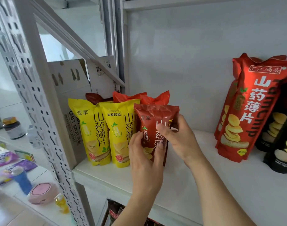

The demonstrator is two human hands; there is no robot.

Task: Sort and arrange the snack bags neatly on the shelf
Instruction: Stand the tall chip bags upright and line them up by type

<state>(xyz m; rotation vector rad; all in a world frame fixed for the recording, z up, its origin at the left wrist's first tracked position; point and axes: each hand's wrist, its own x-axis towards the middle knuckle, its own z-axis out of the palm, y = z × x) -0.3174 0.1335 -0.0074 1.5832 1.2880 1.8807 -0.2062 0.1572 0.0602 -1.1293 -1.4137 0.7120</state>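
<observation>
Snack bag in hand: dark red bag (155, 128), upright, its base on or just above the white shelf (221, 185); it touches the right flank of the second yellow bag.
Left hand (145, 160): fingers curled round the lower left edge and front of the dark red bag, gripping it.
Right hand (180, 137): thumb across the bag's front, fingers wrapped round its right side; both hands hold the one bag.
Front row: two yellow bags (107, 132) stand side by side at the shelf's left end, faces forward.
Back row: orange-red bags (139, 97) stand behind the yellow ones, only their crimped tops showing.
Right group: a large red bag (247, 111) leans against black bags (279, 137), well apart from the row on the left.
Other things: a cardboard box (71, 98) sits beyond the shelf post; bottles and small packets lie on a lower surface to the left.
Step in hand: seating the dark red bag as third in the front row, by my reading.
Next move calls for: squaring the bag's face to the front, settling its base flat so that it stands alone, then easing both hands off without tipping it or the yellow neighbour.
Left to do: the leaning group on the right looks unsorted.
</observation>
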